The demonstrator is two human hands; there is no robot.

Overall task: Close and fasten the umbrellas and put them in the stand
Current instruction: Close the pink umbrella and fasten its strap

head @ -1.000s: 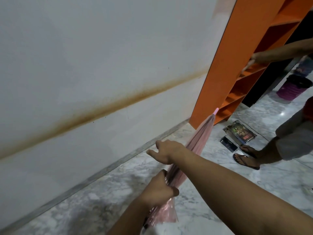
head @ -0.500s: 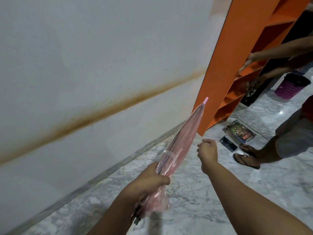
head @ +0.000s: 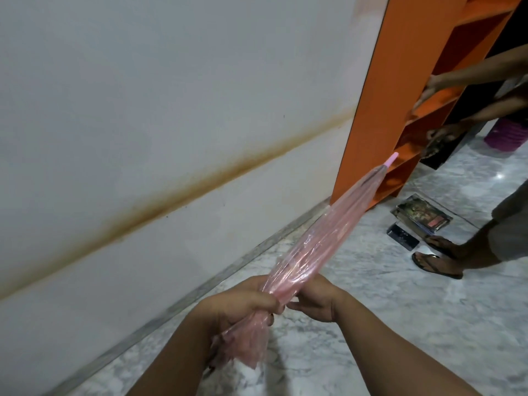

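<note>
A folded pink see-through umbrella (head: 337,227) slants up and away from me, its pink tip near the orange shelf. My left hand (head: 243,302) grips the gathered canopy near its lower end, where loose plastic folds hang below my fist. My right hand (head: 311,301) is against the canopy on its right side, fingers curled round it just beside my left hand. The umbrella's handle is hidden under my left forearm. No stand shows in this view.
A white wall (head: 143,110) with a brown stain runs along the left. An orange shelf unit (head: 380,95) stands ahead. Another person's arm (head: 468,72) and sandalled foot (head: 437,262) are at right, with a stack of books (head: 423,217) and a purple bin (head: 505,135) on the marble floor (head: 400,324).
My right hand has come back from out near the umbrella's middle to grasp the canopy beside my left hand. The umbrella's tip has stayed pointing toward the orange shelf.
</note>
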